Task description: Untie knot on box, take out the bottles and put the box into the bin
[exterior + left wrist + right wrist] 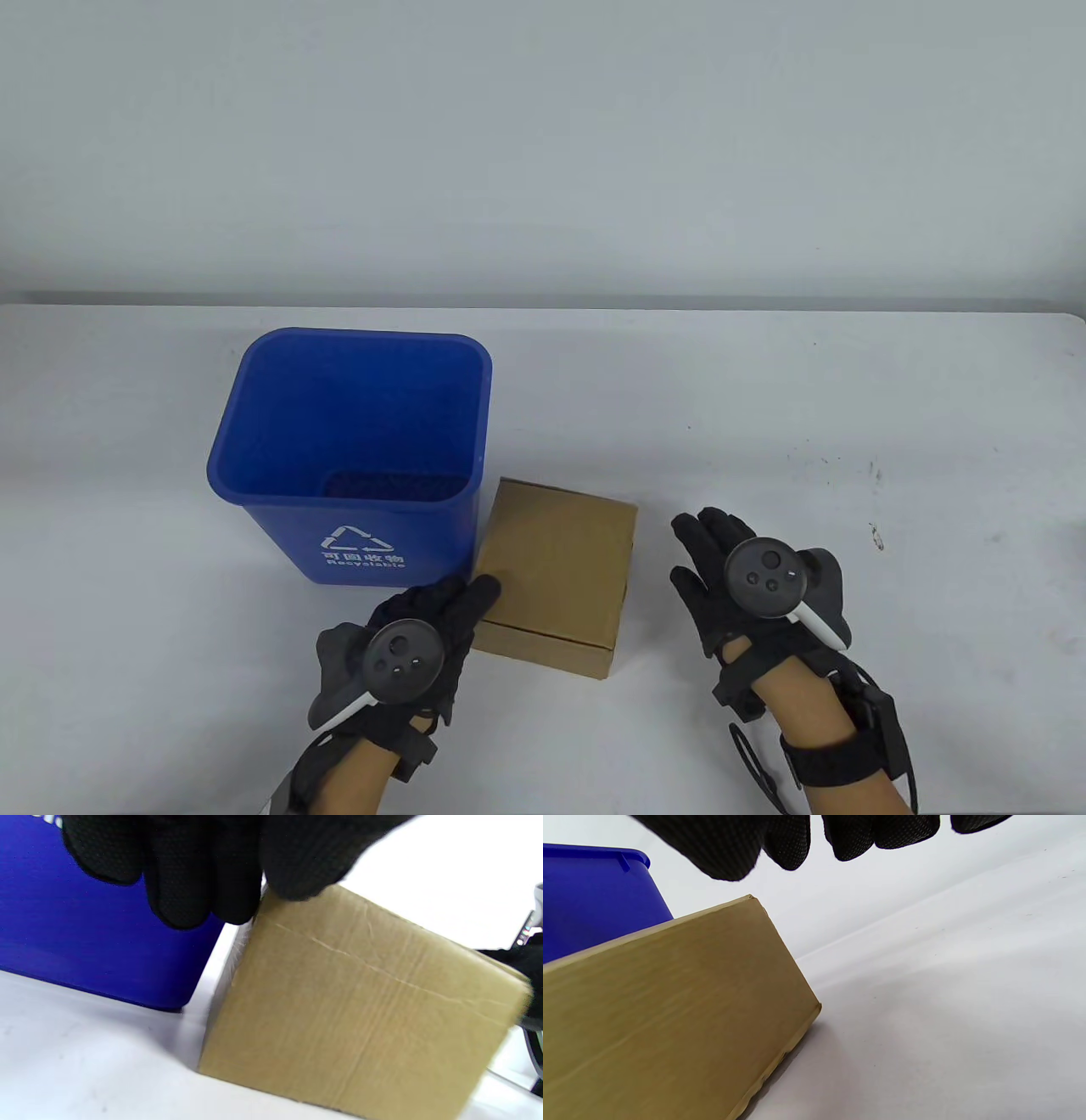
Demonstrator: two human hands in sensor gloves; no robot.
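Reaching in, the left hand (416, 632) is laid with straight fingers on the near-left corner of the cardboard box (556, 586); the right hand (747, 586) is spread, flat, just beside it. Both sides should be gripped squarely before lifting. Plain, closed, no string or knot seen, it sits near the table's (848, 407) front edge, beside the blue bin (356, 441).

- L hand (416, 628): reaching fwd from bottom edge, palm down, fingers (199, 878) extended, tips touching near-left top edge of box (556, 573).
- R hand (747, 586): hovering palm down w/ fingers (793, 840) straight, slightly spread; gripping nothing, apart from box.
- Both wrists strapped, trackers facing up.
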